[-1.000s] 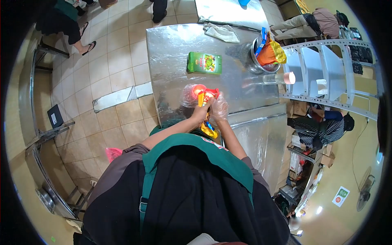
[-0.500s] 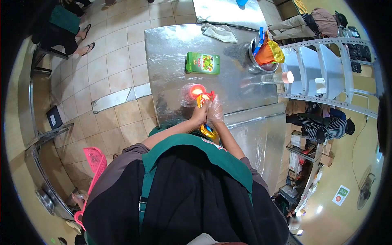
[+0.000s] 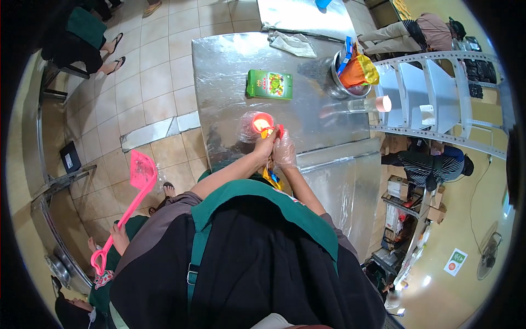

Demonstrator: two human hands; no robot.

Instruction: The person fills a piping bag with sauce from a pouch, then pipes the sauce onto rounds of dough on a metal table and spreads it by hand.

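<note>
My left hand (image 3: pixel 264 147) is closed around a yellow-orange packet (image 3: pixel 272 179), whose lower end hangs below my fingers. My right hand (image 3: pixel 284 151), in a clear plastic glove, is closed at the packet's red upper edge, right beside the left. Just past my fingertips a small red cup (image 3: pixel 262 120) stands on the metal table (image 3: pixel 219 71), with pale yellow contents inside and clear plastic around its left side. The packet's top reaches the cup's near rim; my hands hide most of its middle. Farther back lies a green box (image 3: pixel 269 84) with a leafy picture.
A clear bottle with a pink cap (image 3: pixel 383 103) lies at the table's right. Behind it, a metal bowl (image 3: pixel 335 79) holds an orange bag and a blue packet. A white cloth (image 3: pixel 293 44) lies at the far edge. At left, a co-worker's hand grips a pink long-handled scoop (image 3: pixel 131 205).
My hands have shifted slightly, and less of the packet's upper part shows above them. The co-worker with the pink scoop has come further into view at left, with the scoop raised higher.
</note>
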